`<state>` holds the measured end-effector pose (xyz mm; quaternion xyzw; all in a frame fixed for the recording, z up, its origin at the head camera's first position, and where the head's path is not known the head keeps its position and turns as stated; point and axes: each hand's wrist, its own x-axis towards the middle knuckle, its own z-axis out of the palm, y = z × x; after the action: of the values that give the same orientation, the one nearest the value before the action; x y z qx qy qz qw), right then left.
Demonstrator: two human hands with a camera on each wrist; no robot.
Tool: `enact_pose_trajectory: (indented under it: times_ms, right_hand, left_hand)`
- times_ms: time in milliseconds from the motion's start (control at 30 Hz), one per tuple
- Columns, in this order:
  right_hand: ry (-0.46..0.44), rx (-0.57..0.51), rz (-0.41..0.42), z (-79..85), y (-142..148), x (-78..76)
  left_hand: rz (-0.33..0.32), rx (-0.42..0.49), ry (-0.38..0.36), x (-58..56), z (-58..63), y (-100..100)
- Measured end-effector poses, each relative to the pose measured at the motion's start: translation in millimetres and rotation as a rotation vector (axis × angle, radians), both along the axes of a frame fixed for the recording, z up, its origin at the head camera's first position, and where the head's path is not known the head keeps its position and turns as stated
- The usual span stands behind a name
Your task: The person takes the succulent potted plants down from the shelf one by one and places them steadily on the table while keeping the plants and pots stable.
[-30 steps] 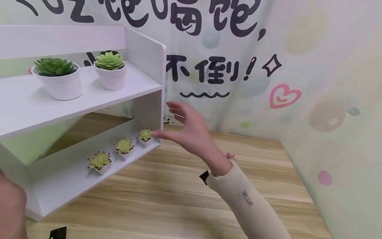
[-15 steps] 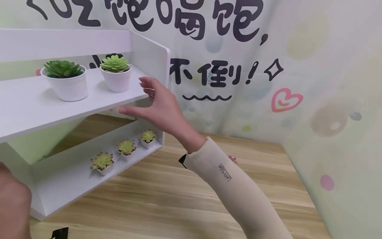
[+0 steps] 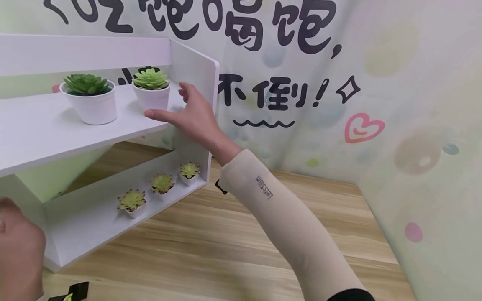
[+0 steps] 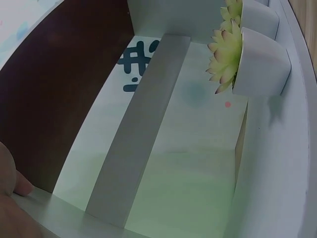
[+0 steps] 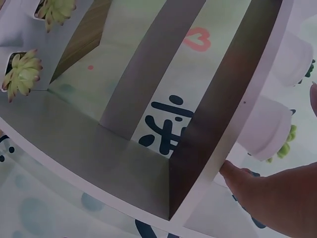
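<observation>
My right hand reaches over the upper board of the white shelf, its thumb stretched to the lower front of a potted light green succulent. The other fingers extend past the pot's right side. In the right wrist view, the thumb is at the board's front edge beside this pot. A potted dark green succulent stands to its left. My left hand is at the left edge of the head view; in the left wrist view its fingers are mostly cut off, beside the shelf's side panel.
Three small yellow-green potted succulents, the nearest, stand along the lower board. The shelf's right side panel rises just behind my right hand. Below lies a wood-grain table, with a printed wall cloth behind.
My right hand has moved left and up, from beside the shelf's right end to the light green succulent's pot. The left hand shows slightly more in view. The plants stay in place.
</observation>
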<state>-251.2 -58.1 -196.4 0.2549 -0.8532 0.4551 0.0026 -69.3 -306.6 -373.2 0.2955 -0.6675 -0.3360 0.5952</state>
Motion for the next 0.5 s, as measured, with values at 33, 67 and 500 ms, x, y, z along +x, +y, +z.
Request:
enact_pose_trajectory:
  times_ms: [33, 67, 500]
  right_hand:
    - [-0.004, 0.005, -0.007, 0.7, -1.7, -2.0]
    - [-0.008, 0.011, -0.011, 1.2, -3.3, -3.8]
    - [-0.111, -0.068, -0.091, 1.1, -29.5, -12.4]
  left_hand:
    - [-0.018, 0.019, -0.001, -0.3, -0.5, 0.1]
    - [-0.027, 0.038, -0.018, 0.1, -1.6, 0.4]
    - [-0.022, 0.064, -0.061, 6.7, -6.1, -4.3]
